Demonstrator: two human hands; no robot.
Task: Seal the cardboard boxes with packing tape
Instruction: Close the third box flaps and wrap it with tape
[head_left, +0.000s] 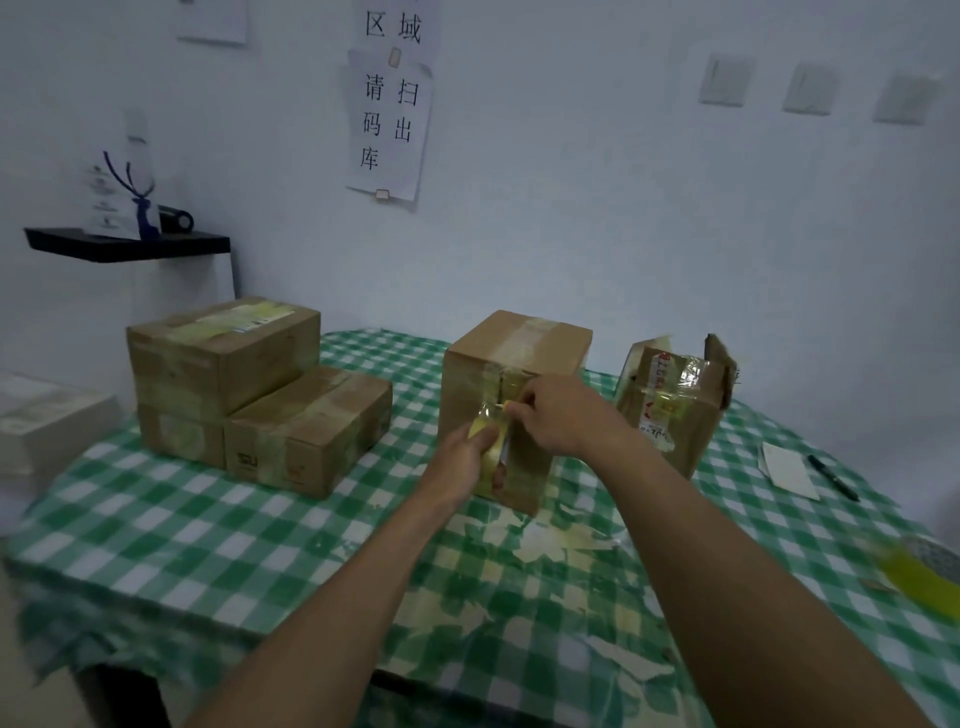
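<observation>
Table, green-checked cloth (208, 545), against a pale wall with paper notices (389, 124) and a black shelf (130, 243).
Centre: upright cardboard box (519, 358). At its front face, left hand (462, 462) grips the packing tape roll (491, 441); right hand (556, 415) pinches its loose end.
Left: taped boxes (223, 358).
Right: open box (675, 415), pen (834, 477).

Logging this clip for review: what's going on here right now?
A person is taping the middle box on the checked tablecloth. The left hand grips a roll of packing tape against the box's near face, and the right hand pinches the tape end just above it. Tape already crosses that box's top. The stacked boxes at the left look taped shut; the right box has a flap standing open.
</observation>
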